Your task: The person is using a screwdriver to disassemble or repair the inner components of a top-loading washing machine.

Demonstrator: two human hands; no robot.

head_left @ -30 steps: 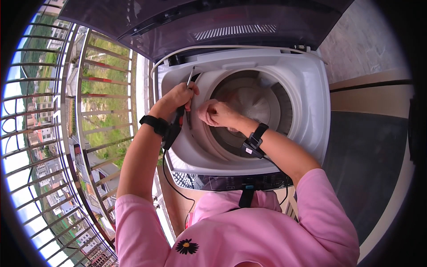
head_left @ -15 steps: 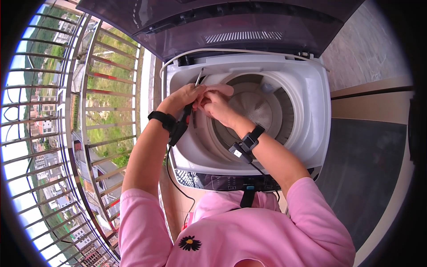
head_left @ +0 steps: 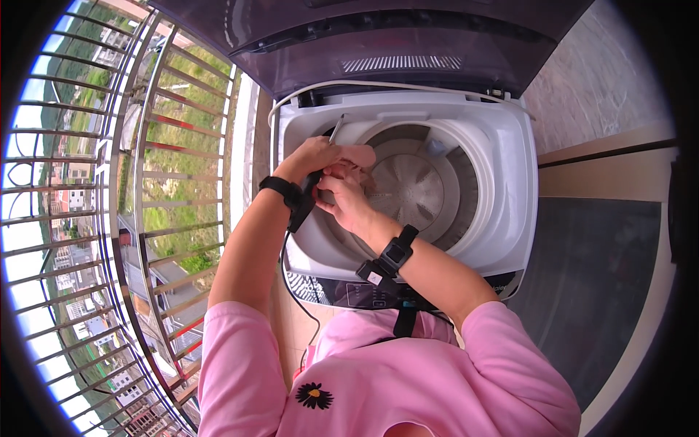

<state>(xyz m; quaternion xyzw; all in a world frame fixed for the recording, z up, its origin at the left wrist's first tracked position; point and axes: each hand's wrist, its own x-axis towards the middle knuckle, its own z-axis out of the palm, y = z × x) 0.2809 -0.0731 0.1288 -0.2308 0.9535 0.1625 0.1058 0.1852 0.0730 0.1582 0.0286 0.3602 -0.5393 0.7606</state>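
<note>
While left hand (head_left: 318,153) clenches metal-shafted tool (head_left: 338,129), pink cloth (head_left: 360,154) juts rightward, upper-centre; right hand (head_left: 348,201) curled below, grip unclear.

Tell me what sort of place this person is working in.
Most likely a home balcony used for laundry: an open top-loading washing machine stands beside a barred metal railing, with buildings and greenery visible outside through the bars.

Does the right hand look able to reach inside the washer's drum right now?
Probably yes: the right hand is by the left edge of the drum, the lid stands open, and nothing visible blocks the middle, though the hand is busy beside the pink cloth.
</note>
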